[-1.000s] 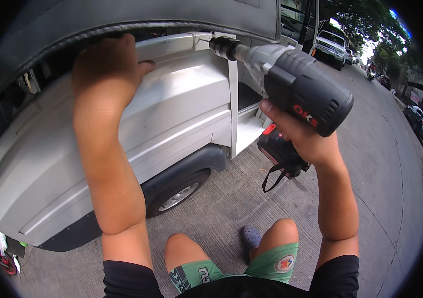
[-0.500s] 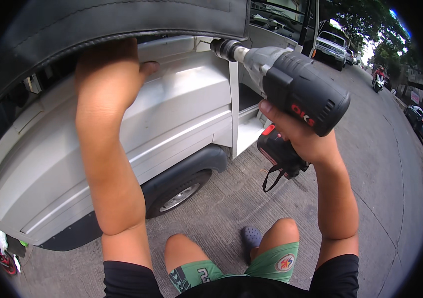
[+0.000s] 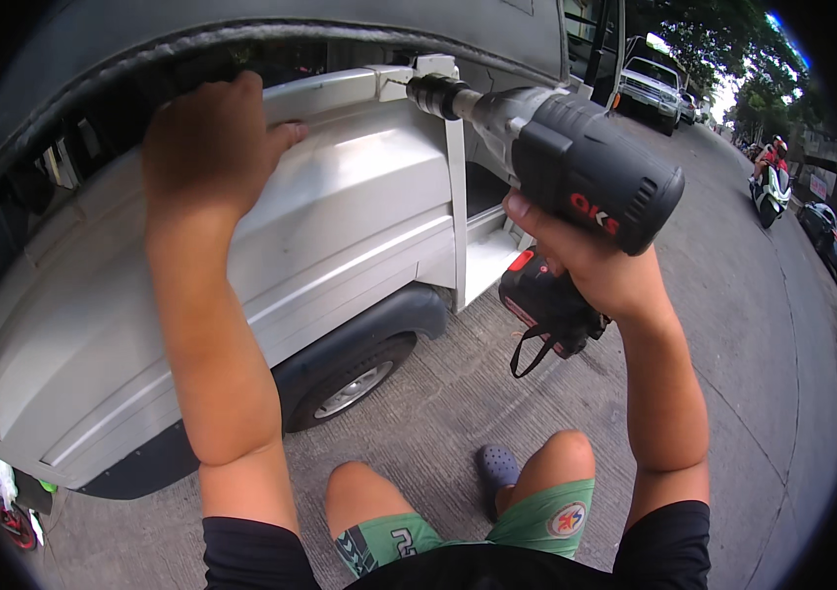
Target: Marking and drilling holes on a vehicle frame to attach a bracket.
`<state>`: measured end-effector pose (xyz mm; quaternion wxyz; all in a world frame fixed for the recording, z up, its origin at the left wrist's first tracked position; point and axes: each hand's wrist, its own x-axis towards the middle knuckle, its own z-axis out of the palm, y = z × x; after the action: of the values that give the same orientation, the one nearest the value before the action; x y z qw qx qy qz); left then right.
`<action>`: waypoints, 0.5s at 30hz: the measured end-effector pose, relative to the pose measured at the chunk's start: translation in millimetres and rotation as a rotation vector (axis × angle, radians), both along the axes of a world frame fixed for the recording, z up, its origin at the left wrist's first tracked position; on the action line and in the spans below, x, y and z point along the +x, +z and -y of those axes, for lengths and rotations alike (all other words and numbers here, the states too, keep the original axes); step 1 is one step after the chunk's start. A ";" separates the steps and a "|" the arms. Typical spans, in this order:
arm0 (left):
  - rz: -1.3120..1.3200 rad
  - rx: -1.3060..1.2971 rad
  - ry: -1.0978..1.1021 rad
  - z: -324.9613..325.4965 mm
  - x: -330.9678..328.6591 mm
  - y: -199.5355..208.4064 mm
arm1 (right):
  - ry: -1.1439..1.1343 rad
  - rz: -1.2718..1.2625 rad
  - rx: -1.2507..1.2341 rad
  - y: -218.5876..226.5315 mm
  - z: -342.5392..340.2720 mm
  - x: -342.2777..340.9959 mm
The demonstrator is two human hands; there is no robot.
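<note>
A black cordless impact driver (image 3: 576, 177) is gripped by the right hand (image 3: 591, 265) in the upper right of the frame, the fingers being wrapped around its handle above the battery pack (image 3: 544, 307). Its nose is pressed against a small white bracket (image 3: 418, 77) at the top edge of the white vehicle body panel (image 3: 340, 216), at the upper middle of the frame. The left hand (image 3: 210, 147) is laid on the panel's top edge in the upper left, its fingers curled over the edge and closed on nothing loose. Compared with half a second ago, the dark raised cover (image 3: 241, 29) above is seen slightly higher, so that more of the panel's top edge is exposed; the driver and both hands are held much as before. A wheel (image 3: 350, 388) is seen below the panel, on the concrete pavement (image 3: 438, 413).
</note>
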<state>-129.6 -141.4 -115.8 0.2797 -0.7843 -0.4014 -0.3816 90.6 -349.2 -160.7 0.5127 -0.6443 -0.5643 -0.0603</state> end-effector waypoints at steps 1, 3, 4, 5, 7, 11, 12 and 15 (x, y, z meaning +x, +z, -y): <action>-0.001 0.001 -0.001 -0.1 0.6 -0.2 | 0.034 -0.055 0.002 -0.5 -0.5 0.8; -0.007 -0.022 0.018 1.3 0.1 1.0 | 0.014 -0.020 -0.004 0.6 0.4 -2.3; -0.008 -0.020 0.021 0.7 -0.5 1.2 | -0.010 0.016 -0.012 1.1 0.6 -3.4; -0.014 -0.002 0.021 -0.8 -0.4 0.3 | -0.009 0.015 -0.012 0.3 0.4 -3.2; -0.021 0.016 0.022 -1.8 -0.1 -0.2 | 0.004 0.029 0.011 -2.3 -0.8 -2.1; -0.015 -0.031 0.045 3.1 2.0 3.2 | 0.069 0.254 0.157 -8.6 -4.6 7.9; -0.013 -0.050 0.053 4.1 3.5 3.5 | 0.072 0.298 0.179 -8.5 -4.6 9.0; 0.010 0.000 0.066 5.4 3.8 0.4 | 0.047 0.230 0.134 -7.5 -3.6 2.0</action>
<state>-125.9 -146.8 -115.4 0.2904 -0.7686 -0.4284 -0.3760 92.6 -345.6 -168.3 0.4877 -0.5839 -0.6291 -0.1594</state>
